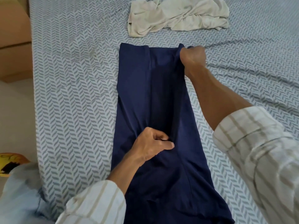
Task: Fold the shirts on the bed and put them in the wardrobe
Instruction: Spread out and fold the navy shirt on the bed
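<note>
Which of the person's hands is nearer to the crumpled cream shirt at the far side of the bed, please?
Right. The right hand grips the navy shirt's far corner, just short of the cream shirt; the left hand pinches the navy shirt further back.

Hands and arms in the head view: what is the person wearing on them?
Both hands, left hand and right hand, are bare: no gloves, rings or watch show. Each arm has a loose, off-white sleeve with wide beige check stripes, left sleeve and right sleeve, pushed up so the forearms are uncovered.
</note>
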